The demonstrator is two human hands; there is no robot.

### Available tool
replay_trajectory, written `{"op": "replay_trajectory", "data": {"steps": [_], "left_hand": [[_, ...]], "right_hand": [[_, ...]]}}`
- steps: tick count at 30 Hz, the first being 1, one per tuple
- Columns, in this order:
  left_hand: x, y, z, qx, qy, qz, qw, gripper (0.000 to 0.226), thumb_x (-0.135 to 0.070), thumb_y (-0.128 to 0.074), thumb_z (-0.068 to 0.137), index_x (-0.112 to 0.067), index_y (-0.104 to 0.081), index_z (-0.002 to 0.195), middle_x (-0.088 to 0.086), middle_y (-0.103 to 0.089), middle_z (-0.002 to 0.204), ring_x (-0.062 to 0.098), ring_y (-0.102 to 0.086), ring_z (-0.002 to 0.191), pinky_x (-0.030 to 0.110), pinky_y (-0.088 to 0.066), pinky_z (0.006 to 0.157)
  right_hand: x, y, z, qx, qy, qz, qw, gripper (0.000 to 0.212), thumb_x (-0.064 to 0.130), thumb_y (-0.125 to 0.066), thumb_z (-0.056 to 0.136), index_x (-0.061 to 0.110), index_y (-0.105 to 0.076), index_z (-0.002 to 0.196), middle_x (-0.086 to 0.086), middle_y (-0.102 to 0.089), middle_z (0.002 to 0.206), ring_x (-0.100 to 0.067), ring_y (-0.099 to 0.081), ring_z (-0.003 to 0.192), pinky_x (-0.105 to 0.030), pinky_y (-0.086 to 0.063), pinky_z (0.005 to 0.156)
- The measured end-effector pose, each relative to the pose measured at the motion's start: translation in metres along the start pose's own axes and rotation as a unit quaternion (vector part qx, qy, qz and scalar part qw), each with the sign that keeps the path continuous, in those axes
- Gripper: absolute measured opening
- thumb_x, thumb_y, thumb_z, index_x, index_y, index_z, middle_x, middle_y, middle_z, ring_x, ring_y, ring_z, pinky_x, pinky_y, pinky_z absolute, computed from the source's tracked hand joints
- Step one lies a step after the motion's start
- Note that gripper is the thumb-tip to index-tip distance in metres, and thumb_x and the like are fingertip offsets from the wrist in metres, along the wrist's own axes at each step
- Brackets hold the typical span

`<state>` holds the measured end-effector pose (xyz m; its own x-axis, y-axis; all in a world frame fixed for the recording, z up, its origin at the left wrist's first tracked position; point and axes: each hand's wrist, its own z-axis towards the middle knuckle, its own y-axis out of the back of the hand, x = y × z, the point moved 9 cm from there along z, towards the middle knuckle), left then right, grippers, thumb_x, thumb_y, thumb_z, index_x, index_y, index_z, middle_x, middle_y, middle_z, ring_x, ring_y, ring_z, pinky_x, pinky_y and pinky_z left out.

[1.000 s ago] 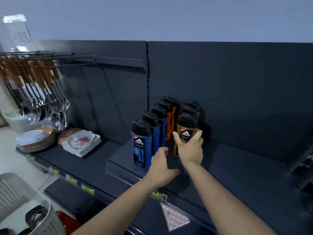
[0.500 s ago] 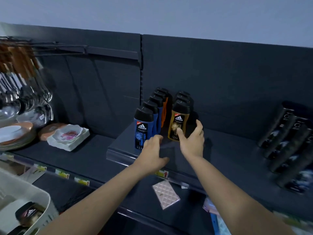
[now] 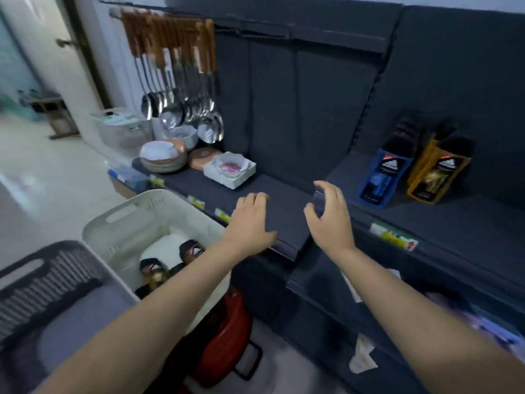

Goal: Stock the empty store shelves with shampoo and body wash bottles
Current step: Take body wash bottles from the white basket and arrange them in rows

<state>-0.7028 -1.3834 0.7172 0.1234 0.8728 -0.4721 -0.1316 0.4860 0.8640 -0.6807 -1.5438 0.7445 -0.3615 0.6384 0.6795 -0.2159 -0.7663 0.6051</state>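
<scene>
Standing upright, axis vertical: blue bottle [image 3: 382,180], amber bottle [image 3: 437,177].

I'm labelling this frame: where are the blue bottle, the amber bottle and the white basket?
blue bottle [image 3: 383,177]: head view, on its front label.
amber bottle [image 3: 436,177]: head view, on its front label.
white basket [image 3: 145,221]: head view, on its perforated inner wall.

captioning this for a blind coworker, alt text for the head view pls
Two empty hands, left and right, reach over the front edge of a dark shelf. A blue bottle and an amber bottle stand further right. A white basket at lower left holds more bottles.
</scene>
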Motion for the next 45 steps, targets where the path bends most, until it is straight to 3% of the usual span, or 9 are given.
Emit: {"op": "replay_trajectory", "data": {"steps": [6, 12, 19, 22, 27, 29, 33, 38, 45], "left_hand": [[0.152, 0.034, -0.06, -0.022, 0.188, 0.011, 0.982, 0.069, -0.029, -0.069, 0.081, -0.006, -0.035, 0.137, 0.013, -0.04, 0.136, 0.031, -0.035, 0.126, 0.036, -0.028, 0.104], [0.228, 0.037, -0.088, -0.04, 0.298, -0.003, 0.954, 0.068, -0.031, -0.068, 0.082, -0.007, -0.036, 0.136, 0.013, -0.039, 0.139, 0.031, -0.033, 0.129, 0.038, -0.031, 0.106], [0.293, 0.006, -0.079, 0.002, 0.408, 0.022, 0.913, 0.079, -0.021, -0.065, 0.082, -0.01, -0.023, 0.148, 0.015, -0.034, 0.145, 0.033, -0.031, 0.134, 0.041, -0.03, 0.11], [0.319, -0.02, -0.073, 0.019, 0.453, 0.027, 0.891, 0.082, -0.017, -0.063, 0.082, -0.012, -0.018, 0.15, 0.017, -0.035, 0.144, 0.033, -0.034, 0.132, 0.043, -0.034, 0.109], [0.355, -0.075, -0.07, 0.096, 0.519, 0.027, 0.849, 0.093, -0.019, -0.062, 0.083, -0.025, -0.002, 0.153, 0.017, -0.026, 0.148, 0.034, -0.035, 0.131, 0.046, -0.035, 0.107], [0.366, -0.098, -0.073, 0.12, 0.548, 0.015, 0.828, 0.094, -0.026, -0.063, 0.084, -0.026, 0.0, 0.153, 0.016, -0.024, 0.149, 0.034, -0.032, 0.133, 0.047, -0.035, 0.107], [0.382, -0.126, -0.077, 0.137, 0.586, 0.005, 0.798, 0.101, -0.046, -0.067, 0.085, -0.022, 0.002, 0.154, 0.016, -0.016, 0.155, 0.034, -0.028, 0.139, 0.045, -0.036, 0.106], [0.39, -0.143, -0.075, 0.139, 0.624, 0.005, 0.769, 0.107, -0.057, -0.062, 0.083, -0.017, 0.007, 0.154, 0.015, -0.021, 0.152, 0.033, -0.026, 0.138, 0.045, -0.04, 0.102], [0.39, -0.148, -0.077, 0.15, 0.65, -0.005, 0.745, 0.127, -0.046, -0.077, 0.076, -0.013, 0.02, 0.151, 0.015, -0.021, 0.153, 0.035, -0.034, 0.134, 0.041, -0.045, 0.098]], "right_hand": [[0.052, -0.136, -0.009, 0.156, 0.015, 0.034, 0.987, 0.037, 0.019, -0.053, 0.096, 0.017, -0.047, 0.132, 0.001, -0.047, 0.132, -0.015, -0.049, 0.119, -0.037, -0.047, 0.096], [0.071, -0.25, -0.01, 0.288, 0.002, 0.023, 0.957, 0.033, 0.019, -0.057, 0.091, 0.014, -0.051, 0.123, -0.004, -0.053, 0.127, -0.022, -0.055, 0.109, -0.037, -0.046, 0.092], [0.028, -0.373, -0.019, 0.493, -0.021, -0.144, 0.858, 0.054, 0.032, -0.064, 0.085, 0.006, -0.045, 0.129, -0.015, -0.056, 0.126, -0.035, -0.056, 0.114, -0.039, -0.047, 0.09], [0.001, -0.411, -0.023, 0.526, -0.039, -0.192, 0.827, 0.063, 0.028, -0.067, 0.08, 0.005, -0.043, 0.133, -0.017, -0.055, 0.13, -0.035, -0.055, 0.117, -0.039, -0.048, 0.094], [-0.044, -0.455, -0.034, 0.562, -0.08, -0.274, 0.776, 0.092, 0.034, -0.071, 0.08, 0.002, -0.016, 0.147, -0.02, -0.04, 0.142, -0.038, -0.046, 0.126, -0.049, -0.044, 0.102], [-0.056, -0.466, -0.037, 0.572, -0.077, -0.293, 0.762, 0.093, 0.034, -0.074, 0.08, 0.002, -0.018, 0.146, -0.02, -0.037, 0.142, -0.037, -0.046, 0.126, -0.049, -0.045, 0.102], [-0.084, -0.474, -0.051, 0.618, -0.151, -0.251, 0.73, 0.102, 0.035, -0.081, 0.073, 0.007, -0.015, 0.145, -0.018, -0.051, 0.133, -0.035, -0.055, 0.119, -0.043, -0.047, 0.097], [-0.088, -0.477, -0.052, 0.616, -0.107, -0.267, 0.733, 0.092, 0.041, -0.081, 0.07, 0.01, -0.022, 0.132, -0.012, -0.058, 0.12, -0.029, -0.063, 0.103, -0.038, -0.055, 0.082], [-0.077, -0.471, -0.046, 0.611, -0.077, -0.27, 0.74, 0.097, 0.047, -0.078, 0.072, 0.008, -0.018, 0.138, -0.009, -0.06, 0.122, -0.027, -0.063, 0.107, -0.033, -0.05, 0.08]]}}
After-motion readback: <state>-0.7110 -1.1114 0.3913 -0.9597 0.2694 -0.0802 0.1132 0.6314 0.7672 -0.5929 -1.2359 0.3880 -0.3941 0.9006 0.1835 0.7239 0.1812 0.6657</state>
